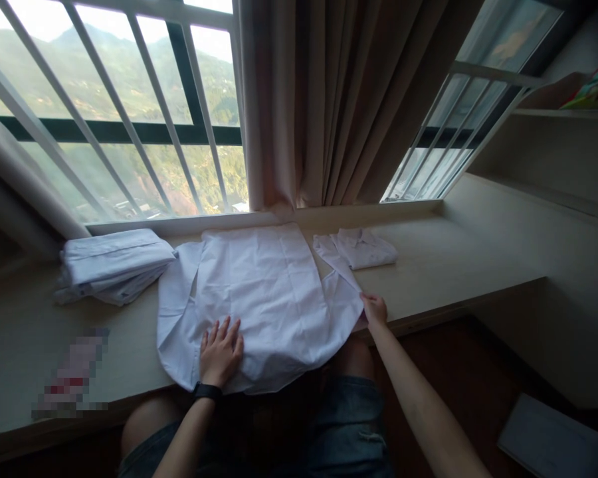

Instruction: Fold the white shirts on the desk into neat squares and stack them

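The left hand (220,352) is pressing flat, fingers spread, on the white shirt (259,299) lying face down near the ledge (453,265) edge, while the right hand (375,309) is pinching its sleeve, likely mid-fold; next the sleeve probably needs drawing inward; beyond are lying a folded shirt (361,247) and a stack of shirts (112,265)

Pixel-blurred patch (72,375) on the counter (453,265), unreadable; shirt (259,299) hem draped past the counter's front edge; both forearms cropped by the bottom edge.
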The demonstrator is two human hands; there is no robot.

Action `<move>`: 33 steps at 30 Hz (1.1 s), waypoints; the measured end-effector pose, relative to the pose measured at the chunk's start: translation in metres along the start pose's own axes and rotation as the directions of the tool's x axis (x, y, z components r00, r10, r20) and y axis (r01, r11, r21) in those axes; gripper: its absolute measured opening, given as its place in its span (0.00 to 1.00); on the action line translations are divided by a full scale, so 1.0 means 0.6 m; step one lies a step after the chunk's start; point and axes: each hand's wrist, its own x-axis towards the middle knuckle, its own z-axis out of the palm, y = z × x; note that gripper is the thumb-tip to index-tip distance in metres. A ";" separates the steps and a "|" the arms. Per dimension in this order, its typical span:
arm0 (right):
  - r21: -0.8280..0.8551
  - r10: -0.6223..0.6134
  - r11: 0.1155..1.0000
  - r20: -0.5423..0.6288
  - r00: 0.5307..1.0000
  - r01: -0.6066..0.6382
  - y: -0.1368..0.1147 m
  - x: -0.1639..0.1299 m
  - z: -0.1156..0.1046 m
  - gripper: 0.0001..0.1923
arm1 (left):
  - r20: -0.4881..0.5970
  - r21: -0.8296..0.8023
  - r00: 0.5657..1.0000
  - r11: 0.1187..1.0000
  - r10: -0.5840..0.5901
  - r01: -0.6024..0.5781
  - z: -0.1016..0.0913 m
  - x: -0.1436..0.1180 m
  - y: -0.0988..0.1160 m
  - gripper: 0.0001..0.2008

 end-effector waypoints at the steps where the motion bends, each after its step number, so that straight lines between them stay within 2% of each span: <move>1: -0.057 -0.031 0.998 -0.006 1.000 0.030 -0.010 0.008 0.007 0.26 | -0.003 0.006 1.000 1.000 0.001 -0.001 0.000 0.000 0.000 0.26; 3: -0.248 -0.132 0.959 0.028 0.991 0.135 -0.034 0.024 0.024 0.35 | -0.006 0.017 1.000 1.000 0.000 0.000 0.000 0.000 0.002 0.26; 4: -0.338 -0.187 0.920 0.070 0.980 0.200 -0.047 0.030 0.033 0.36 | -0.008 0.021 1.000 1.000 0.001 -0.001 -0.001 0.000 0.003 0.26; 6: -0.437 -0.242 0.852 0.159 0.957 0.288 -0.070 0.039 0.051 0.32 | -0.012 0.023 1.000 1.000 0.002 -0.002 -0.003 0.000 0.004 0.26; 10: -0.373 -0.203 0.890 0.191 0.960 0.262 -0.106 0.059 0.072 0.19 | -0.020 0.036 1.000 0.999 0.007 -0.006 -0.003 0.000 0.005 0.25; 14: -0.261 -0.194 0.942 0.083 0.977 0.209 -0.122 0.068 0.052 0.18 | -0.031 0.057 0.999 0.998 0.010 -0.008 0.000 0.001 0.004 0.26; 17: -0.147 -0.116 0.983 -0.042 0.992 0.108 -0.094 0.035 0.004 0.21 | -0.039 0.068 0.999 0.998 0.020 -0.017 0.002 0.002 0.005 0.26; 22: -0.007 0.080 0.997 -0.057 0.995 -0.081 0.027 -0.074 -0.091 0.25 | -0.057 0.072 0.998 0.997 0.019 -0.015 0.001 0.003 0.009 0.25; 24: -0.113 -0.004 0.994 -0.085 0.996 -0.006 0.060 -0.093 -0.112 0.29 | -0.061 0.065 0.998 0.998 0.017 -0.013 0.000 0.003 0.010 0.25; 26: -0.310 -0.245 0.924 -0.029 0.969 0.224 0.062 -0.087 -0.115 0.31 | -0.062 0.064 0.998 0.998 0.017 -0.013 0.000 0.003 0.012 0.25; 28: -0.436 -0.440 0.776 0.145 0.886 0.456 0.036 -0.067 -0.100 0.29 | -0.059 0.070 0.998 0.997 0.021 -0.017 -0.001 0.003 0.013 0.25; 30: -0.497 -0.481 0.642 0.332 0.812 0.584 -0.003 -0.048 -0.070 0.28 | -0.057 0.077 0.998 0.997 0.024 -0.019 -0.001 0.003 0.013 0.25; 31: -0.536 -0.460 0.580 0.406 0.790 0.613 -0.023 -0.042 -0.052 0.29 | -0.056 0.081 0.998 0.997 0.025 -0.021 -0.002 0.003 0.013 0.25; 33: -0.624 -0.375 0.459 0.508 0.775 0.632 -0.054 -0.034 -0.014 0.32 | -0.055 0.088 0.998 0.996 0.029 -0.024 -0.002 0.003 0.013 0.25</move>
